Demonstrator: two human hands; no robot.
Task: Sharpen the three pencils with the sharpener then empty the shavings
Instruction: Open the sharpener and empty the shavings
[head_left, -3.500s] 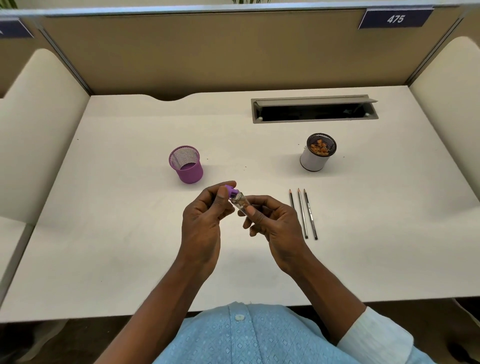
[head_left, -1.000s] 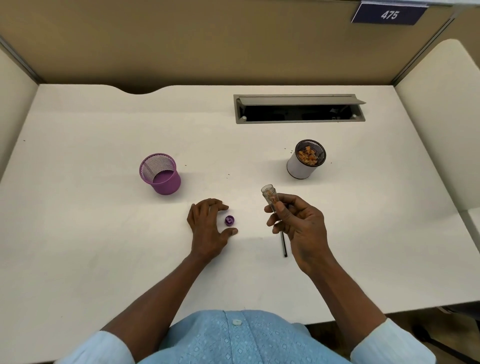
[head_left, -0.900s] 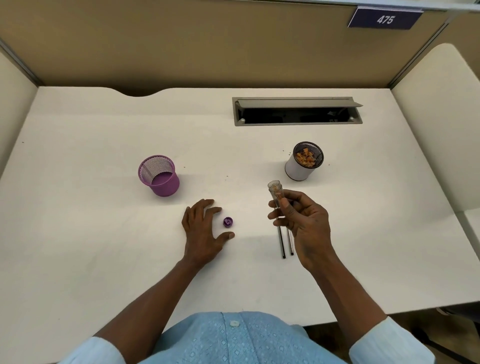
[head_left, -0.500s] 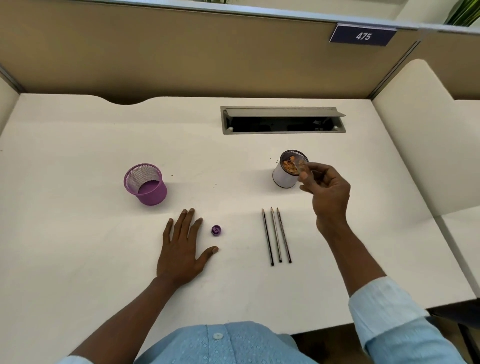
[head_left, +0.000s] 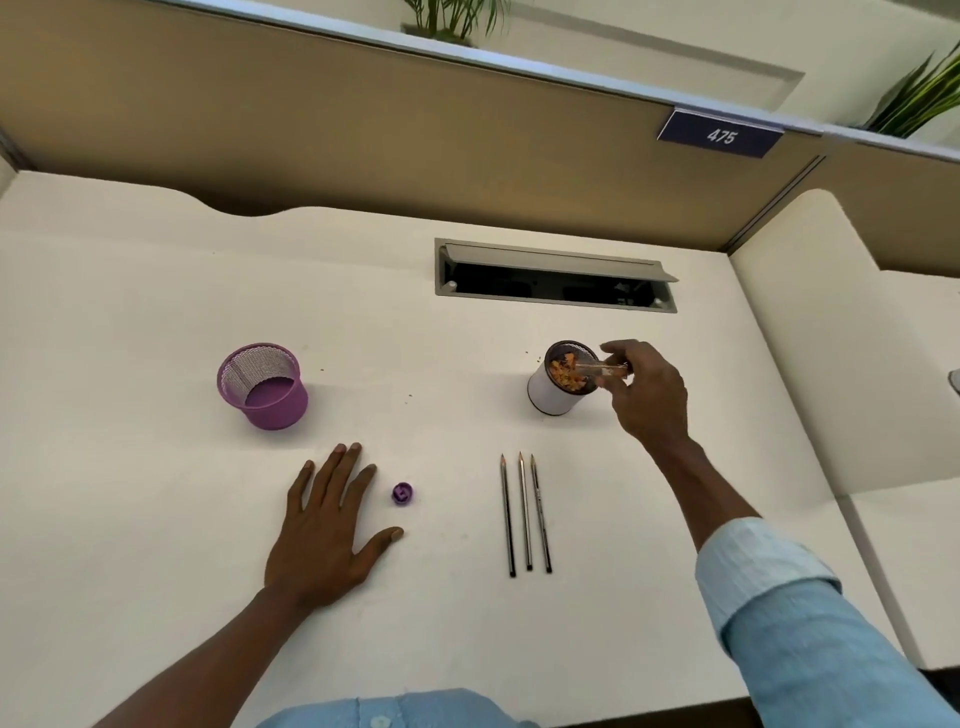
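Over the white cup (head_left: 551, 391), the right hand (head_left: 644, 392) pinches the tilted clear sharpener tube (head_left: 601, 369) in its grip.

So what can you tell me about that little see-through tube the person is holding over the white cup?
The clear sharpener tube looks like transparent plastic, small and cylindrical. Its purple sharpener cap is off and lies on the desk beside the left hand. The right hand pinches the tube's closed end, holding it tipped nearly sideways, open mouth over the white cup, which holds orange-brown shavings. Whether the tube touches the rim, or still holds anything, I cannot tell.
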